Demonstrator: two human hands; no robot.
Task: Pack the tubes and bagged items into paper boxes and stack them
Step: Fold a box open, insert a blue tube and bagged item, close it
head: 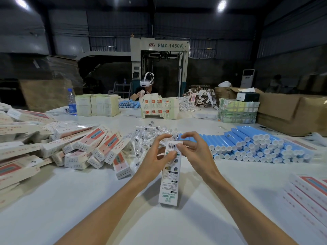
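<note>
Bare white table (88, 200) lies open under and in front of both forearms. It is bounded on the left by a heap of packed boxes (79, 147), on the right by stacked blue tubes (256, 144), and at the near right edge by flat box blanks (309, 191). Bagged items (146, 135) lie in a loose pile just beyond the hands. The paper box (170, 181) sits tilted between the hands, barcode end up at the fingertips; whether its lower end touches the table cannot be told. Left hand (155, 158) grips the upper part, thumb across the printed face, fingers curled behind. Right hand (196, 151) pinches the top end, thumb pressing beside the barcode, fingers curled over the top.
</note>
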